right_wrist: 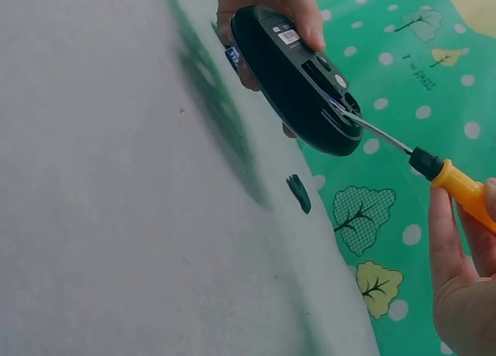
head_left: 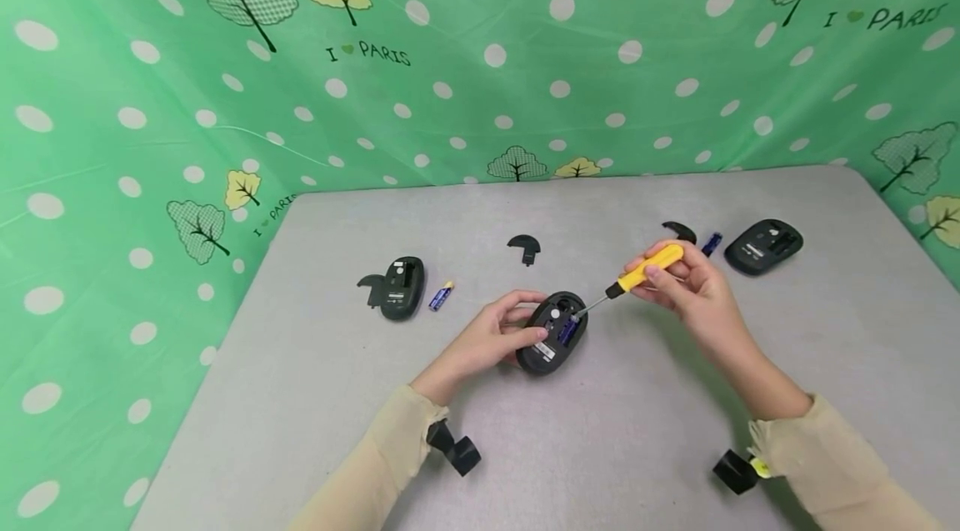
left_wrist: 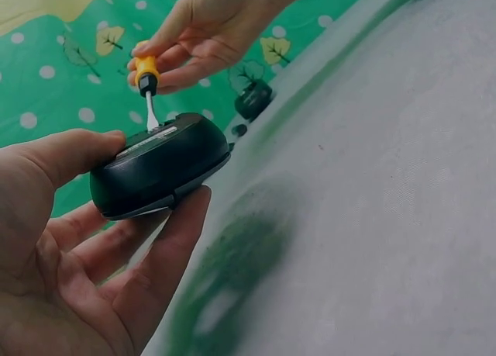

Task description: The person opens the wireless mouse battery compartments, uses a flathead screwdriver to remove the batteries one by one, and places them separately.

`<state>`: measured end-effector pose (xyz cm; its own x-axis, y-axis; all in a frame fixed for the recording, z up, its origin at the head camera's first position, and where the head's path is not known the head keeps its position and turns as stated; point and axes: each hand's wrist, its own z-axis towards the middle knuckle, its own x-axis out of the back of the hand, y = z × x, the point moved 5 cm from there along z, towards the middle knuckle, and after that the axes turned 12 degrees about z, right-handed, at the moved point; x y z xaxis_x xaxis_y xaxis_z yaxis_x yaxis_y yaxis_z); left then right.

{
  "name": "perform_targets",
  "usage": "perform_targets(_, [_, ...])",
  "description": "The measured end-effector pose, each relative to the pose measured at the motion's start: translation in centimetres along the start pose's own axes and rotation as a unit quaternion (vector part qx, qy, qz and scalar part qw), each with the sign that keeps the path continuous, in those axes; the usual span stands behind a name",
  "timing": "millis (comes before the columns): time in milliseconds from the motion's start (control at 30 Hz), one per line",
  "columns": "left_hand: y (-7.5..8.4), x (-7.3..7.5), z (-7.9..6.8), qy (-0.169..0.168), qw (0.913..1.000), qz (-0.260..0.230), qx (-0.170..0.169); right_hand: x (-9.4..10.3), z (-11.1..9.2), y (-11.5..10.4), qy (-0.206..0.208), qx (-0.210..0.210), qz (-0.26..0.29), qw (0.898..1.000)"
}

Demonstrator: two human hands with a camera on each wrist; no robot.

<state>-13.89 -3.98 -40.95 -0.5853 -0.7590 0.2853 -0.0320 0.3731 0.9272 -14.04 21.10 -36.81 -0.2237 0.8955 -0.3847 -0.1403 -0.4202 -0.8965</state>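
My left hand (head_left: 501, 333) grips a black computer mouse (head_left: 536, 360), underside up, with the thumb over its edge. In the mouse's open battery slot lies a blue battery (head_left: 567, 331). A screwdriver with a yellow handle (head_left: 649, 268) is pinched in my right hand (head_left: 699, 291). Its metal shaft (right_wrist: 381, 135) slants down to the mouse, and the tip is at the slot's end by the battery. Seen in the left wrist view, the mouse (left_wrist: 163, 166) is held above the table between thumb and fingers. The slot's inside is hidden there.
On the grey table (head_left: 300, 398), a second mouse (head_left: 402, 288) lies left with a cover and a battery (head_left: 442, 296). A loose cover (head_left: 525, 247) lies behind the held mouse. Back right are a third mouse (head_left: 764, 247), a battery (head_left: 712, 244) and a cover (head_left: 679, 231).
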Motion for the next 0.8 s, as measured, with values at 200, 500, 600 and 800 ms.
perform_targets(200, [-0.04, -0.04, 0.04, -0.005, 1.0, 0.0, -0.002, 0.17, -0.11, 0.21, 0.006, -0.019, 0.033, 0.999])
perform_targets(500, [0.05, -0.08, 0.01, -0.01, 0.9999, 0.002, -0.003, 0.34, -0.33, 0.24, 0.01, -0.036, 0.077, 0.996])
perform_targets(600, [0.05, -0.1, 0.06, -0.009, 1.0, 0.004, -0.001, 0.39, -0.34, 0.26, 0.012, -0.039, 0.079, 0.996])
perform_targets(800, [-0.07, -0.1, 0.13, -0.006, 1.0, 0.005, 0.003, 0.45, -0.22, 0.07, 0.014, -0.037, 0.077, 0.996])
